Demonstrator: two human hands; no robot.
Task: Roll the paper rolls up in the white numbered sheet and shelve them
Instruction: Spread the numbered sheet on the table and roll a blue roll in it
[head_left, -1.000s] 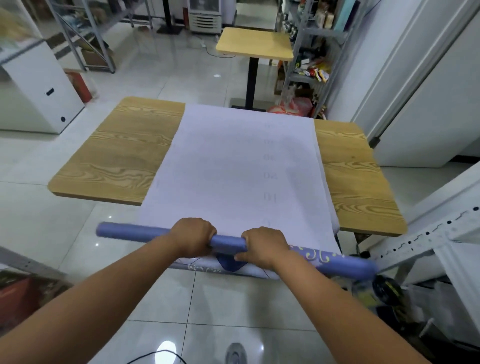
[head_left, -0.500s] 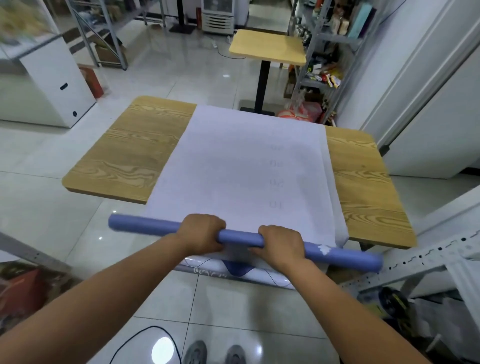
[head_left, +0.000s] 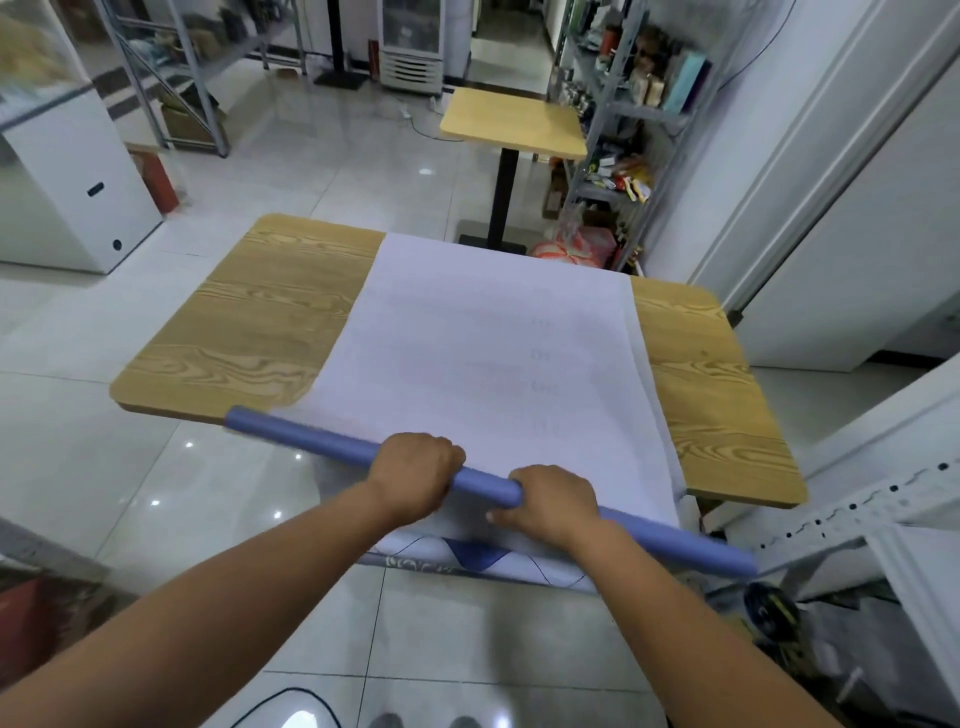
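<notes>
Both hands clasp the blue paper roll (head_left: 311, 439) from above, the left hand (head_left: 415, 478) and right hand (head_left: 550, 501) close together near its middle. The roll lies across the near edge of the white numbered sheet (head_left: 493, 364), which stretches away over the wooden table (head_left: 260, 322). Its long axis runs left to right but skewed, left end farther out, so rolling forward squarely probably needs the right side brought up.

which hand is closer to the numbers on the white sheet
Right. The right hand grips the blue roll just on the near side of the numbers; the left hand grips it off to their left.
</notes>
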